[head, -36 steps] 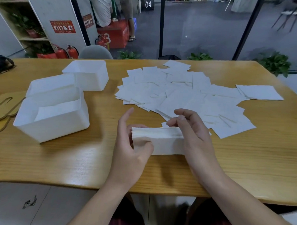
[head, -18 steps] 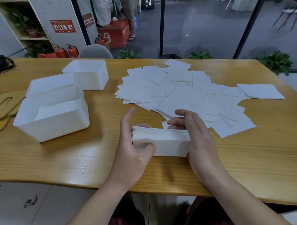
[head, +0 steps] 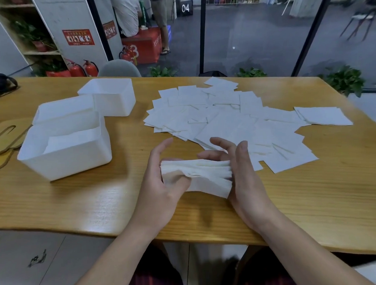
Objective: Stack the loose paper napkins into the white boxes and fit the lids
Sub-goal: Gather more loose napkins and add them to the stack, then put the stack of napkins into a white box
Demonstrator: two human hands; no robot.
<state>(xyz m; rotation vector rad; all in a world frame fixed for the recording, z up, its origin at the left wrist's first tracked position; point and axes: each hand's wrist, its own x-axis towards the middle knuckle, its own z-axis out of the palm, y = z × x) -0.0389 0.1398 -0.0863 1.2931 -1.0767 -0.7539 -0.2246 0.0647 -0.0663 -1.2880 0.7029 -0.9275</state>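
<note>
The napkin stack (head: 202, 177) sits between both hands just above the wooden table (head: 312, 202), long side running left to right. Its left end is partly hidden by the left hand (head: 161, 186), whose thumb curls over it. The right hand (head: 241, 172) stands on edge, fingers straight, pressing the right end. Loose napkins (head: 224, 119) lie just past the fingertips; the nearest white box (head: 65, 146) is left of the left hand.

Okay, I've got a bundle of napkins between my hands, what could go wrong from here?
The napkin bundle is fanned and sagging between the left hand and right hand, so sheets may slip out. The near box already holds napkins, so an uneven bundle might catch on its rim.
</note>
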